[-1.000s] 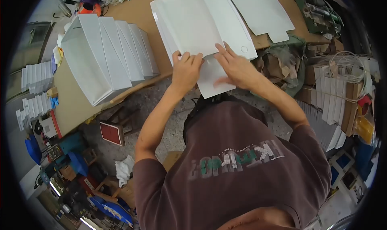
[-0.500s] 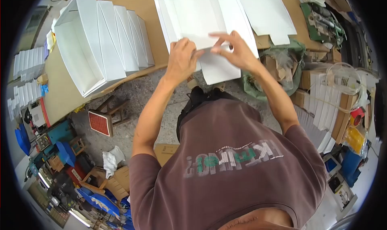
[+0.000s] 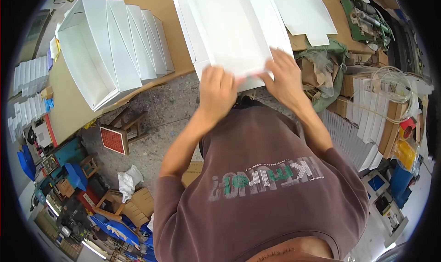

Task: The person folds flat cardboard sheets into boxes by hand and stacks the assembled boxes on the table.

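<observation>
A white cardboard box blank (image 3: 232, 27) with creased sides lies partly folded on the table, its near end reaching the front edge. My left hand (image 3: 217, 91) is closed at the near-left corner, fingers curled over the cardboard. At the near-right corner, my right hand (image 3: 285, 76) grips the end, its thumb pointing inward. Both thumbs meet near the middle of the near edge, smeared by motion. A strip of white board shows below them. To the right lies another flat white sheet (image 3: 305, 11) with a tab at its near end.
Several folded white boxes (image 3: 115, 46) stand nested on the brown tabletop (image 3: 69, 94) at left. A green bag of scraps (image 3: 328, 73) is by the table's right front. A stool (image 3: 115, 140) stands on the floor at left. White boards (image 3: 367, 115) are stacked at right.
The blank's near end has come closer to my body. Both hands have moved nearer too, and my right hand has gone from loosely raised fingers to gripping the corner. The hanging flap is now mostly hidden.
</observation>
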Motion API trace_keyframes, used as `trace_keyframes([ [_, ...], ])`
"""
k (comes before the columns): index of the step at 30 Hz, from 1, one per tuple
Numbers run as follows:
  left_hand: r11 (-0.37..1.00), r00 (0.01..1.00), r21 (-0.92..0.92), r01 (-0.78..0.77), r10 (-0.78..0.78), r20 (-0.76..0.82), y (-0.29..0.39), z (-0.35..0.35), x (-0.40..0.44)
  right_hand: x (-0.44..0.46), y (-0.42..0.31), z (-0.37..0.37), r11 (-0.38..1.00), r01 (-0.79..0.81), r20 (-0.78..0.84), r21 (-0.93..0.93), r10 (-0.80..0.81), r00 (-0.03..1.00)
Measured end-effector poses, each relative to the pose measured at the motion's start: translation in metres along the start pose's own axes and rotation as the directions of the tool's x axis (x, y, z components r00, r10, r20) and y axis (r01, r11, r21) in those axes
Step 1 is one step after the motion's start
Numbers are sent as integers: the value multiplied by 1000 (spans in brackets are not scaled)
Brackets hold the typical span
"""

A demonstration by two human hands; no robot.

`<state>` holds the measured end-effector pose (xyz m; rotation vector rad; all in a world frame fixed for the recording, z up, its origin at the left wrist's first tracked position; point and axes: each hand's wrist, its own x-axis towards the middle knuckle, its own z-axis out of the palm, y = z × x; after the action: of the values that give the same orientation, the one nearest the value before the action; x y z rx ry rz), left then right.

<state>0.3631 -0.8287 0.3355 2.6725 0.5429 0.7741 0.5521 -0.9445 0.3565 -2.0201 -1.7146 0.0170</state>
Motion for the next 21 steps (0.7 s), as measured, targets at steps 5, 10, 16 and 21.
trace_keyframes([
  [5,966,985,-193,171,-173,9,-30,-48,15,40,64,-14,887,-195,45,418,194,980],
  [10,86,863,-937,338,-425,273,-152,56,94,153,107,113,315,-202,143,927,201,969],
  [16,498,904,-840,-213,-226,-364,-51,-20,98,118,19,-13,260,242,-286,935,150,946],
  [21,763,973,-608,217,-215,77,-111,0,137,172,82,40,643,-75,137,762,-48,989],
])
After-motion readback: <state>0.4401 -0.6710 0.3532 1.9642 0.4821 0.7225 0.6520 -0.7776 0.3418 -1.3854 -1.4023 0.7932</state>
